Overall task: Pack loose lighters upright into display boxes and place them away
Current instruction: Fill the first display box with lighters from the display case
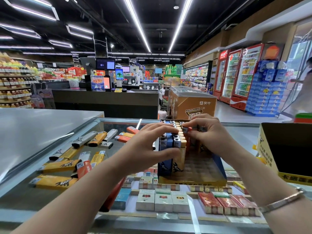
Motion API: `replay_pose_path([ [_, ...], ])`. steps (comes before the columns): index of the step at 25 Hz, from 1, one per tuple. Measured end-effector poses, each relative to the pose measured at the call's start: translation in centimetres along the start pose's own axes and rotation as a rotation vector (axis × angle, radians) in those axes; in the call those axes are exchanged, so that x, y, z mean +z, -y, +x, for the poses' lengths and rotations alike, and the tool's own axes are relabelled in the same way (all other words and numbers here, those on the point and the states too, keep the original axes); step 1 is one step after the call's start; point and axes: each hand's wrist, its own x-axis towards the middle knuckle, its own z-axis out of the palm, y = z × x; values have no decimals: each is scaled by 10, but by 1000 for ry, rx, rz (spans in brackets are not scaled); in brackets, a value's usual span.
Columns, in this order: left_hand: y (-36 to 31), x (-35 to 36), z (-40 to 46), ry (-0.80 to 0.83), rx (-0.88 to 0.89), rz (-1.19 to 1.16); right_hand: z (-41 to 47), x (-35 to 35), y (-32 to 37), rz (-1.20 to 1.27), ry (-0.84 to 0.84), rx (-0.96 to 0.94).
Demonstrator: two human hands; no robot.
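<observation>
A yellow and blue display box (194,180) stands on the glass counter (118,125), part filled with upright blue, white and orange lighters (170,142). My left hand (150,146) rests on the lighter tops with straight fingers, its thumb against the blue lighters' side. My right hand (207,132) pinches the top of an orange lighter (186,129) standing in the rows. Several loose yellow, white and orange lighters (79,154) lie flat on the glass to the left.
An open yellow carton (270,157) stands at the right edge. Cigarette packs (162,200) show under the glass. A grey countertop (33,129) lies to the left, and a person (303,92) stands at the far right by the coolers.
</observation>
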Motion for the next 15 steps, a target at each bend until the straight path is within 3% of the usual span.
replay_pose_path([
  [7,-9,-17,-5,-205,-100,53,-1,11,0,-44,1,-18],
  [10,-10,-27,-21,-277,-239,160,-3,15,3,-83,-30,-22],
  [15,-11,-32,-68,168,-667,549,-6,20,10,-105,-79,-28],
])
